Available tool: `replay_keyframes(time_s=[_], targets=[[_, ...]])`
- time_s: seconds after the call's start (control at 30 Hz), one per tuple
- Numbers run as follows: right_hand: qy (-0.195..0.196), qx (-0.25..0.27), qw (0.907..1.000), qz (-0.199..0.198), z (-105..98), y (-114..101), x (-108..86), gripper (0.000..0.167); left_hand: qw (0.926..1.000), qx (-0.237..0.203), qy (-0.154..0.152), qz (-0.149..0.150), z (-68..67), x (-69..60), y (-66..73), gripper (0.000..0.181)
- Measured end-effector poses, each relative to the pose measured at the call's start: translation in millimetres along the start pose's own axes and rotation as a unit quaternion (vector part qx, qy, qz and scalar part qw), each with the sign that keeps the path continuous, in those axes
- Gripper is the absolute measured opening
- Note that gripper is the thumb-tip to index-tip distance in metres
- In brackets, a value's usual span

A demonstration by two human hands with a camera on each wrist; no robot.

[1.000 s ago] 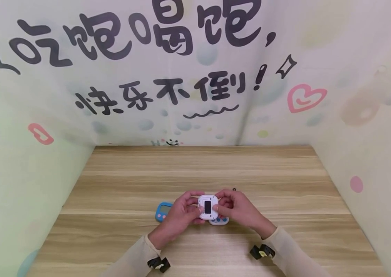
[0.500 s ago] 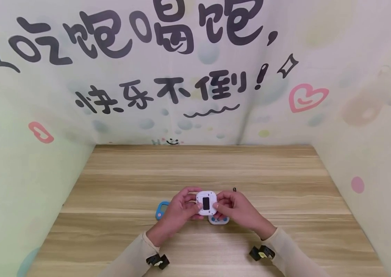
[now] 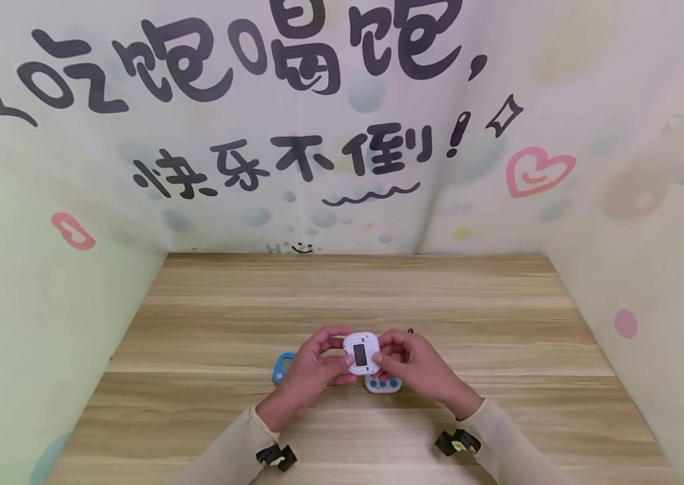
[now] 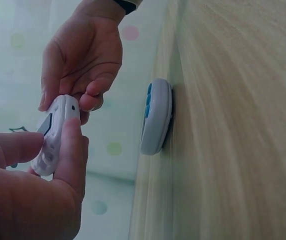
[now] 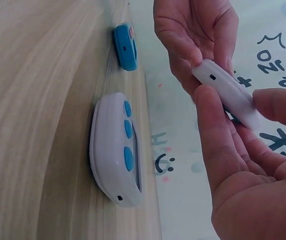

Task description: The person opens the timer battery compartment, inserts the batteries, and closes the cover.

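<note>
Both hands hold a small white rounded device, like a digital timer (image 3: pixel 361 354), up off the table. Its back faces me and bears a dark rectangle. My left hand (image 3: pixel 316 367) pinches the left edge between thumb and fingers; my right hand (image 3: pixel 417 367) pinches the right edge, thumb on the back. In the right wrist view the held timer (image 5: pixel 227 90) is seen from its side. A second white timer with blue buttons (image 3: pixel 383 384) lies on the table below, near the right hand. A blue timer (image 3: pixel 282 368) is partly hidden behind the left hand.
The wood-grain table (image 3: pixel 354 289) is enclosed by patterned walls (image 3: pixel 245 222) at the back and both sides. Just behind the right hand a small black thing (image 3: pixel 411 331) shows, too small to identify. Black straps with camera mounts (image 3: pixel 277 458) sit on both sleeves.
The held timer has risen slightly and shifted a little left, and its tilt has changed. The left hand rose with it and covers more of the blue timer. The right hand has barely moved.
</note>
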State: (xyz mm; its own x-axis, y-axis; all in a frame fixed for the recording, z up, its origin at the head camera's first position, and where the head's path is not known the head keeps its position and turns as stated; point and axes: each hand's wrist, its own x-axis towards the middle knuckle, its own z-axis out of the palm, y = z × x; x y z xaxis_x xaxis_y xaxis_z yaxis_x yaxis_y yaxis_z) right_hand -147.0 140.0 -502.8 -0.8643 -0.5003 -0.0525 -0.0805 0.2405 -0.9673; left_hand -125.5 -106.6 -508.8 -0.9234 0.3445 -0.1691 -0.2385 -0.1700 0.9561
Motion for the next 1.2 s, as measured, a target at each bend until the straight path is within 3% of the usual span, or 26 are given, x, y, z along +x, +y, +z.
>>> replay_keyframes(time_s=[0.37, 0.67, 0.83, 1.03, 1.2], targets=[[0.005, 0.041, 0.9990, -0.018, 5, -3, 0.0, 0.026, 0.9999, 0.003, -0.012, 0.000, 0.9, -1.1, 1.2, 0.055], [0.006, 0.001, 0.9981, -0.061, 15, 2, 2.3, 0.024, 0.9999, -0.003, -0.010, 0.007, 6.6, -1.9, 1.8, 0.059], [0.003, -0.013, 0.9986, -0.051, 17, 2, 1.4, 0.036, 0.9997, -0.004, 0.001, 0.026, 7.5, -1.4, 0.6, 0.053], [-0.009, 0.023, 0.9991, -0.034, 15, 1, 1.2, 0.053, 0.9984, 0.012, 0.000, 0.056, 5.0, -4.1, 4.3, 0.056], [-0.019, 0.046, 0.9975, -0.049, 13, 0, 2.7, 0.060, 0.9970, 0.037, 0.005, 0.068, 1.3, -6.2, 6.9, 0.055]])
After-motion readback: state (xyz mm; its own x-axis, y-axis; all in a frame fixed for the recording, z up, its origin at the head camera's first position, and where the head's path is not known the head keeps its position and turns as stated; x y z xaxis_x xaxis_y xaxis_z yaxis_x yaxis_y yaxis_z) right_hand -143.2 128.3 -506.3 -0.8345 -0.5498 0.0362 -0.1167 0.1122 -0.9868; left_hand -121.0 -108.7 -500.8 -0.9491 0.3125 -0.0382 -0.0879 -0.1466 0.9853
